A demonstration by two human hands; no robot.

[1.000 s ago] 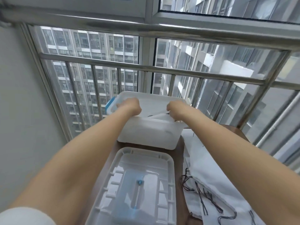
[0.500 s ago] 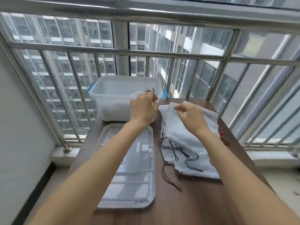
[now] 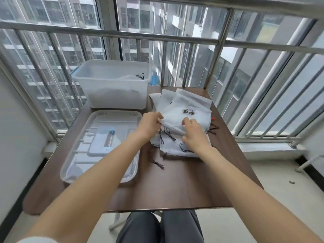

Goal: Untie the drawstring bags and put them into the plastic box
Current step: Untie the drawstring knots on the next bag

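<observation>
A stack of white drawstring bags (image 3: 182, 109) with dark cords lies on the right half of the brown table (image 3: 175, 186). The top bag (image 3: 177, 118) bears a small dark print. My left hand (image 3: 150, 124) pinches that bag's near left corner by its cords. My right hand (image 3: 192, 131) rests on the bag's near edge, fingers curled onto the fabric. The translucent plastic box (image 3: 112, 95) stands at the table's far left, with a white bag and black cord (image 3: 140, 76) lying inside it.
The box's clear lid (image 3: 84, 155) lies upside down on the table's left side. A loose dark cord (image 3: 157, 163) trails on the table below the stack. Metal window railings (image 3: 157, 35) close off the far side and right. My knees (image 3: 159, 227) show under the table.
Both hands have come back from over the box to the stack of bags, and now grip the top bag. The view has tilted down.
</observation>
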